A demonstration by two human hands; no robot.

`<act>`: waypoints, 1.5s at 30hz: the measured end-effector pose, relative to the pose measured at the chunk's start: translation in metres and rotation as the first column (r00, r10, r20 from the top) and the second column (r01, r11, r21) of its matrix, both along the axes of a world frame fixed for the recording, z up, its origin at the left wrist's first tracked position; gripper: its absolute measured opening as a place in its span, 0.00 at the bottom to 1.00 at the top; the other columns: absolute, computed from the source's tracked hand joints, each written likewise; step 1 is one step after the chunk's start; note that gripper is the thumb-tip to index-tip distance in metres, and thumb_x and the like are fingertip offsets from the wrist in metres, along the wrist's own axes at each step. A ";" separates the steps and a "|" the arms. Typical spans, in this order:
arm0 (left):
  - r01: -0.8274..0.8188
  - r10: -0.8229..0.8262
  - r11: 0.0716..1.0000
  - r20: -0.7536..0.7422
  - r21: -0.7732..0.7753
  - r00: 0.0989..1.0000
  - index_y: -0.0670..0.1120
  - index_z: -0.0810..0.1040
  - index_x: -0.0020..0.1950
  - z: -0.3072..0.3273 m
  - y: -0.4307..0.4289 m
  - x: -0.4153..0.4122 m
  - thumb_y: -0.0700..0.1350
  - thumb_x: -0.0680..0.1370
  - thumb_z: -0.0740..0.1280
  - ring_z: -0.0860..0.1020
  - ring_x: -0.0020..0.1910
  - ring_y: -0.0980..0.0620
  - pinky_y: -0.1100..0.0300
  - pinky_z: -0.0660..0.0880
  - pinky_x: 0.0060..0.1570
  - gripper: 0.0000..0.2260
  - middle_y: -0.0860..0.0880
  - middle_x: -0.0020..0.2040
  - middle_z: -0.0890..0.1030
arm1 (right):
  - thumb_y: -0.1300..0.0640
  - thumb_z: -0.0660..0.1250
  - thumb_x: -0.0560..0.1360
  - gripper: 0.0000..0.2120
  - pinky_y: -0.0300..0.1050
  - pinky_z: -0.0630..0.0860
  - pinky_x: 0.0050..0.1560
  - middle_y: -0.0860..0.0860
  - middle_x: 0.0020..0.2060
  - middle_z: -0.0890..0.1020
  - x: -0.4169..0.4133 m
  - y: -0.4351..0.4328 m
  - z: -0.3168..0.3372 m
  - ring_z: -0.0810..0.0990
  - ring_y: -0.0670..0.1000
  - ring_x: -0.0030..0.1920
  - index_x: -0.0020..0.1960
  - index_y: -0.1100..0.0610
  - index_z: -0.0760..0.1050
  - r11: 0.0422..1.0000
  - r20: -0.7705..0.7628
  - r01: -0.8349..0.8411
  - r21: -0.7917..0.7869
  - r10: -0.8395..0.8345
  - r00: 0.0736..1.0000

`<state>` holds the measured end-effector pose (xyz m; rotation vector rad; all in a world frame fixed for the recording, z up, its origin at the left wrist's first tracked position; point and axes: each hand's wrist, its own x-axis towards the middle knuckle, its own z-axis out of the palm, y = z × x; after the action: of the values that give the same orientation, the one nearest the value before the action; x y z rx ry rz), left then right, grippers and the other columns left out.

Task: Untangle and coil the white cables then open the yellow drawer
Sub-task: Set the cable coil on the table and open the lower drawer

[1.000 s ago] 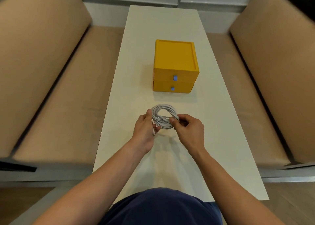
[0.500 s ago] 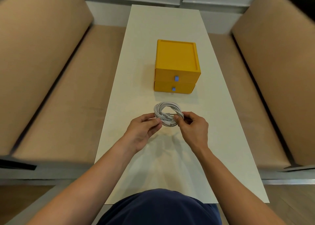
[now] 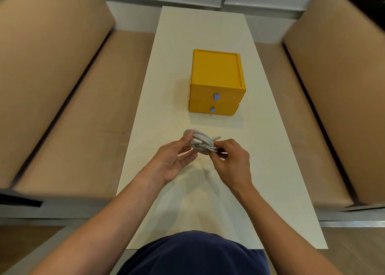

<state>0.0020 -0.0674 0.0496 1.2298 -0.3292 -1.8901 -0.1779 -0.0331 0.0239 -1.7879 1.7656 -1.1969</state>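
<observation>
Head view: the white cables, wound into 1 coil, are held just above the white table. The coil's 3 o'clock side is pinched by the right hand between thumb and curled fingers. The left hand is turned palm up, fingers nearly straight, its thumb laid against the coil's 9 o'clock edge. At 12 o'clock from the coil, the yellow drawer unit is seen with its 2 drawers closed, each fitted with a blue tab.
</observation>
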 end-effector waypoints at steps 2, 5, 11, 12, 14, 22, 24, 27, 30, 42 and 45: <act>0.002 -0.002 1.000 -0.013 -0.001 1.000 0.38 0.82 0.56 0.003 0.001 -0.001 0.48 0.73 0.78 0.83 0.61 0.44 0.51 0.83 0.57 0.18 0.41 0.54 0.82 | 0.65 0.77 0.72 0.11 0.44 0.83 0.46 0.51 0.45 0.82 0.000 0.004 -0.006 0.83 0.50 0.42 0.54 0.59 0.84 0.993 -0.109 -0.079 -0.089 0.070 0.992; -0.018 0.019 0.999 -0.006 0.031 1.000 0.39 0.82 0.52 0.001 0.002 -0.002 0.45 0.75 0.76 0.85 0.52 0.47 0.53 0.84 0.51 0.11 0.42 0.48 0.84 | 0.65 0.78 0.72 0.13 0.51 0.83 0.43 0.53 0.49 0.83 -0.003 0.012 -0.016 0.84 0.54 0.46 0.56 0.60 0.84 0.969 -0.267 -0.178 -0.171 0.128 0.955; -0.027 0.027 0.998 0.003 0.048 1.000 0.33 0.81 0.58 -0.016 0.006 -0.004 0.39 0.79 0.72 0.84 0.46 0.45 0.55 0.85 0.47 0.11 0.38 0.52 0.83 | 0.68 0.75 0.73 0.16 0.45 0.81 0.53 0.53 0.58 0.82 -0.012 0.028 -0.028 0.82 0.53 0.56 0.60 0.59 0.83 0.947 -0.322 -0.288 -0.143 0.231 0.918; -0.029 0.029 0.999 0.010 0.034 1.000 0.33 0.80 0.59 -0.018 0.006 -0.005 0.39 0.79 0.72 0.84 0.46 0.45 0.56 0.85 0.47 0.12 0.38 0.53 0.84 | 0.68 0.73 0.74 0.17 0.42 0.80 0.56 0.53 0.59 0.81 -0.014 0.030 -0.027 0.82 0.52 0.58 0.61 0.59 0.82 0.949 -0.299 -0.290 -0.123 0.244 0.923; -0.022 0.023 1.000 0.027 -0.004 0.999 0.34 0.81 0.60 -0.017 0.008 -0.007 0.39 0.80 0.71 0.84 0.46 0.47 0.58 0.84 0.45 0.12 0.39 0.54 0.84 | 0.66 0.72 0.74 0.18 0.40 0.79 0.59 0.51 0.61 0.81 -0.016 0.034 -0.023 0.81 0.50 0.60 0.63 0.58 0.82 0.953 -0.249 -0.287 -0.092 0.257 0.934; -0.110 0.112 0.993 0.070 -0.033 0.991 0.35 0.81 0.53 -0.003 0.004 -0.018 0.42 0.77 0.76 0.87 0.44 0.46 0.56 0.83 0.42 0.12 0.40 0.47 0.86 | 0.49 0.80 0.70 0.31 0.39 0.77 0.62 0.51 0.65 0.78 -0.006 0.026 -0.010 0.78 0.48 0.62 0.68 0.58 0.76 0.969 -0.261 -0.236 0.070 0.246 0.934; -0.108 0.108 0.994 0.073 -0.006 0.991 0.35 0.81 0.51 -0.003 0.003 -0.018 0.43 0.76 0.76 0.87 0.43 0.46 0.56 0.83 0.41 0.12 0.40 0.45 0.86 | 0.53 0.80 0.72 0.28 0.49 0.83 0.53 0.52 0.60 0.81 -0.003 0.022 -0.009 0.82 0.53 0.56 0.68 0.58 0.75 0.977 -0.350 -0.211 0.026 0.207 0.914; -0.095 0.095 0.995 0.108 -0.008 0.990 0.34 0.81 0.53 -0.007 0.004 -0.016 0.46 0.75 0.77 0.87 0.44 0.47 0.56 0.84 0.43 0.16 0.39 0.47 0.86 | 0.54 0.74 0.77 0.32 0.53 0.82 0.53 0.53 0.60 0.82 0.002 0.018 -0.002 0.82 0.55 0.56 0.77 0.54 0.66 0.971 -0.283 -0.196 0.135 0.228 0.932; -0.070 0.073 0.997 0.171 -0.025 0.983 0.31 0.80 0.57 -0.013 0.006 -0.015 0.48 0.75 0.77 0.87 0.47 0.46 0.55 0.84 0.49 0.21 0.38 0.51 0.85 | 0.60 0.71 0.78 0.37 0.54 0.80 0.47 0.57 0.62 0.80 0.006 0.014 -0.005 0.82 0.59 0.53 0.82 0.56 0.58 0.958 -0.378 -0.188 0.218 0.260 0.889; 0.342 -0.156 0.888 0.499 -0.307 0.852 0.47 0.82 0.59 -0.020 0.010 0.002 0.61 0.66 0.81 0.86 0.56 0.48 0.50 0.80 0.61 0.29 0.47 0.58 0.84 | 0.59 0.72 0.74 0.13 0.50 0.80 0.53 0.51 0.55 0.79 -0.012 0.008 -0.001 0.80 0.52 0.48 0.59 0.57 0.81 0.929 -0.148 -0.173 0.327 0.231 0.962; 0.367 -0.127 0.863 0.554 -0.347 0.823 0.45 0.84 0.56 -0.022 0.003 0.008 0.48 0.73 0.80 0.87 0.49 0.44 0.53 0.83 0.54 0.14 0.41 0.54 0.84 | 0.57 0.70 0.75 0.09 0.49 0.81 0.54 0.47 0.50 0.83 -0.014 0.009 0.002 0.82 0.47 0.49 0.55 0.53 0.82 0.902 -0.030 -0.166 0.398 0.194 0.981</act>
<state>0.0096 -0.0639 0.0281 1.3991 -1.2049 -1.5303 -0.1914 -0.0241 0.0256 -1.7163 1.6873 -0.6540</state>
